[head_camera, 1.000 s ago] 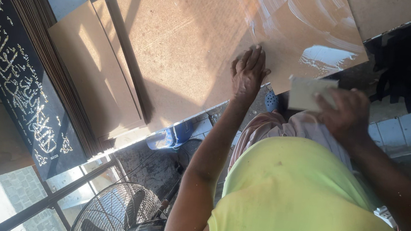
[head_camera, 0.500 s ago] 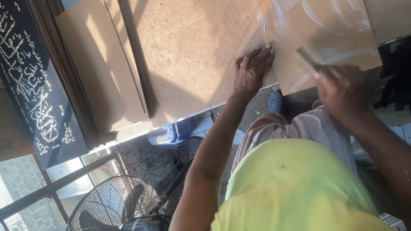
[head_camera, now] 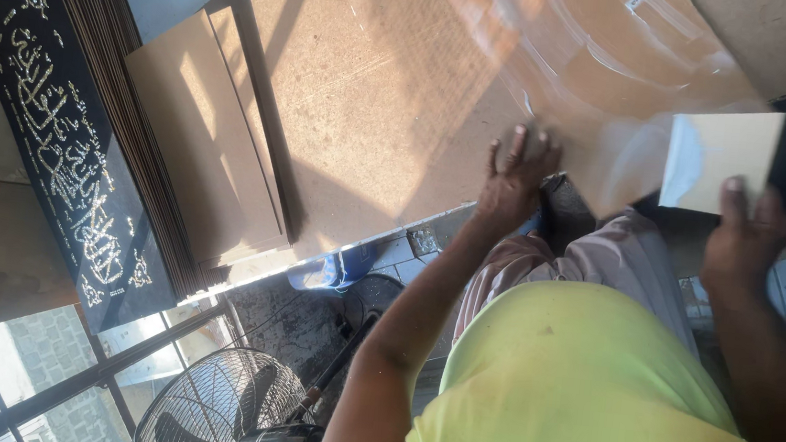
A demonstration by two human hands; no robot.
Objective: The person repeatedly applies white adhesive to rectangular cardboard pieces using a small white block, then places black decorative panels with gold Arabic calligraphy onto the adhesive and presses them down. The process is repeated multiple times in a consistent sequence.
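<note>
Left hand (head_camera: pixel 516 170) presses flat, fingers spread, on the brown board (head_camera: pixel 395 96); right hand (head_camera: pixel 745 231) grips a pale card (head_camera: pixel 720 171) (just beside the board's edge).

Left hand (head_camera: pixel 515 177) reaches forward, arm stretched long, fingers spread and pressed flat, palm down. Right hand (head_camera: pixel 745 238) sits further out to the side, forearm angled up, fingers curled in a pinch, thumb pointing up.

L hand (head_camera: pixel 512 180) on board (head_camera: pixel 375 104) | R hand (head_camera: pixel 742 235) holds card (head_camera: pixel 720 171) | panel stack (head_camera: pixel 76 123) left
</note>
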